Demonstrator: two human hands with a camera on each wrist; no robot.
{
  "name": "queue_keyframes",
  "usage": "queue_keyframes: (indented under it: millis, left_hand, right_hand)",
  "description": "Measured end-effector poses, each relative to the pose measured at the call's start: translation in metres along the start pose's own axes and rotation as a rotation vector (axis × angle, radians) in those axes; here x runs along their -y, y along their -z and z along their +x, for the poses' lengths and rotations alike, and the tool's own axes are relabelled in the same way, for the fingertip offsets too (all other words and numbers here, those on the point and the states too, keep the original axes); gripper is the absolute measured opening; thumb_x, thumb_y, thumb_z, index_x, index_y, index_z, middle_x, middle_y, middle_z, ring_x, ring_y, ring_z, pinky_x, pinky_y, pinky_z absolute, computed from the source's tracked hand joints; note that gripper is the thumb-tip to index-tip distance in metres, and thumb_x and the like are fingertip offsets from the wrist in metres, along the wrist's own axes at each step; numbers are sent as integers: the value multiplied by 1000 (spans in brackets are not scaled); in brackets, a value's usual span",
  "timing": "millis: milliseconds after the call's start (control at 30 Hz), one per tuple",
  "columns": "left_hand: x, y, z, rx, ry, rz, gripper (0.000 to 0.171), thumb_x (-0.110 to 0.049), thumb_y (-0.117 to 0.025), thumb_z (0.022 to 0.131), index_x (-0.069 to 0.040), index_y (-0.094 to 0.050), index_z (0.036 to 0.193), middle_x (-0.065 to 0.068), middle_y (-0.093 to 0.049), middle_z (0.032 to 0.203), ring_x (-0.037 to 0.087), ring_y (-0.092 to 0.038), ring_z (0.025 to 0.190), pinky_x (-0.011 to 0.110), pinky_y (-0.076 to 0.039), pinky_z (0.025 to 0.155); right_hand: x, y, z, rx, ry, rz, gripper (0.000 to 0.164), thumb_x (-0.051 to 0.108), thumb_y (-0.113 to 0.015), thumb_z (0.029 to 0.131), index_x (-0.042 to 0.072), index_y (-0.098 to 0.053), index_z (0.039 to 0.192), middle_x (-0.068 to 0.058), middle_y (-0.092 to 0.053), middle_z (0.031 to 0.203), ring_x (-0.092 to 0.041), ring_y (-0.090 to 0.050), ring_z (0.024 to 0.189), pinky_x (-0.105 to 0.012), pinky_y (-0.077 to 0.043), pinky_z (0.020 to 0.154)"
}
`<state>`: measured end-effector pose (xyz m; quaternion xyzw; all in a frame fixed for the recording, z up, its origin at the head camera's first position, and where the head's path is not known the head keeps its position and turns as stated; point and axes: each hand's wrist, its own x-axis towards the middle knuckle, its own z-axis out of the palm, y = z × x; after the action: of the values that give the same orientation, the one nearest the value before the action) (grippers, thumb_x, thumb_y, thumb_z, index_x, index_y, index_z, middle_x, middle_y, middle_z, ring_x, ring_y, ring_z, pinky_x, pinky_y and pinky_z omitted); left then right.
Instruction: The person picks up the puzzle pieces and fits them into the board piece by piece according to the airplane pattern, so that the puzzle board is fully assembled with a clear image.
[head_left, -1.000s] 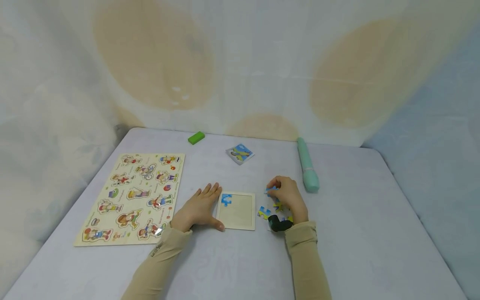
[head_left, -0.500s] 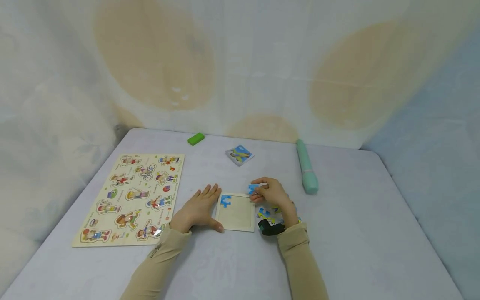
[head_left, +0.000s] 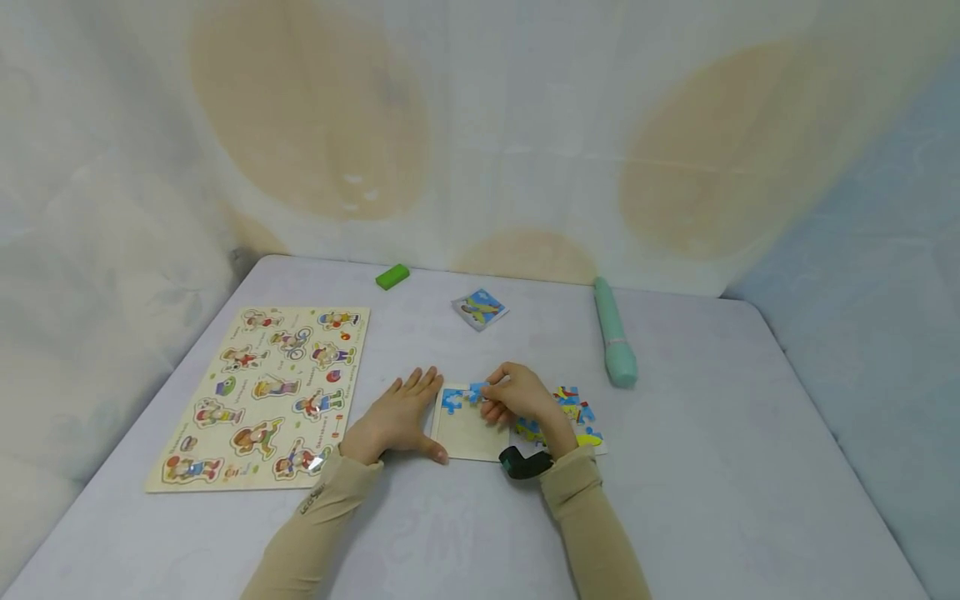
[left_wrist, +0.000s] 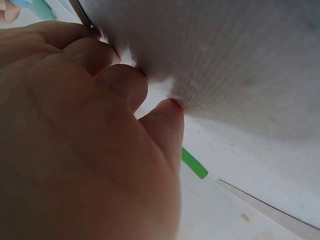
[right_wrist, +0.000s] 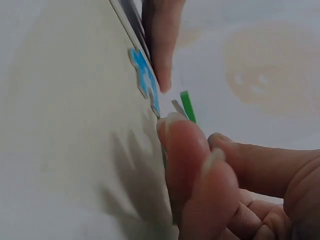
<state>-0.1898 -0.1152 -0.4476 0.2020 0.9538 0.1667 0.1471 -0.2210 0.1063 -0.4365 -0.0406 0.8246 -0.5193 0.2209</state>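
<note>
My left hand (head_left: 397,421) lies flat with spread fingers against the left side of a small square wooden puzzle tray (head_left: 471,446). A blue corner puzzle piece (head_left: 452,401) sits in the tray's top left corner. Between thumb and fingers my right hand (head_left: 517,396) pinches a second blue puzzle piece (head_left: 476,392), held over the tray's top edge just right of the corner piece. In the right wrist view the fingertips hide that held piece, while the blue corner piece (right_wrist: 144,77) shows past them. Several loose puzzle pieces (head_left: 576,408) lie right of the tray, partly behind my right wrist.
A large picture board (head_left: 255,396) with cartoon children lies at the left. Toward the back are a green block (head_left: 392,277) and a small picture card (head_left: 480,307). A mint-green stick-like object (head_left: 615,337) lies at the back right. A black wrist device (head_left: 523,463) juts from my right wrist.
My right hand has moved left from the loose pieces to the tray's top edge, carrying the blue puzzle piece. My left hand has stayed in place at the tray.
</note>
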Motion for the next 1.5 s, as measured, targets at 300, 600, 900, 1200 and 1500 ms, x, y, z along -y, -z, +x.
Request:
queue_keyframes:
  millis: [300,600,900,1200,1500]
  left_hand:
    - [1,0,-1,-2,-4,-6,124,-58,-85,60,-2,-25,153,15,-17,162,36,-12,151,56,-15,121]
    - [1,-1,0,-10,-7,-4,123,-58,-85,60,-2,-25,153,15,-17,162,36,-13,151,56,-16,121]
    - [-1,3,-2,-15,-6,4,123,-55,-86,59,-1,-26,152,17,-19,161,37,-15,150,56,-17,120]
    - [-1,1,-3,-10,-15,-3,122,-56,-85,61,-1,-25,152,17,-18,161,37,-14,150,56,-16,120]
    - [1,0,-2,-11,-10,-9,122,-55,-85,61,-1,-25,152,17,-18,161,37,-14,150,56,-16,121]
  right_hand:
    - [2,-16,1,-22,-16,-84,14,12,-61,93,2,-55,100,-8,-70,68,-12,-63,50,-20,-49,46]
    - [5,-22,-1,-88,-42,-124,24,14,-63,91,1,-55,109,-6,-69,63,-11,-61,46,-20,-49,43]
    - [6,-29,1,-72,-40,-134,24,9,-56,91,-1,-53,112,-8,-66,59,-11,-58,41,-20,-48,40]
    - [5,-35,-1,-86,-20,-137,32,13,-69,89,1,-52,113,-6,-64,57,-10,-57,41,-20,-49,40]
    - [2,-29,1,-41,1,-80,28,16,-65,93,1,-54,114,-7,-66,62,-9,-59,43,-23,-51,43]
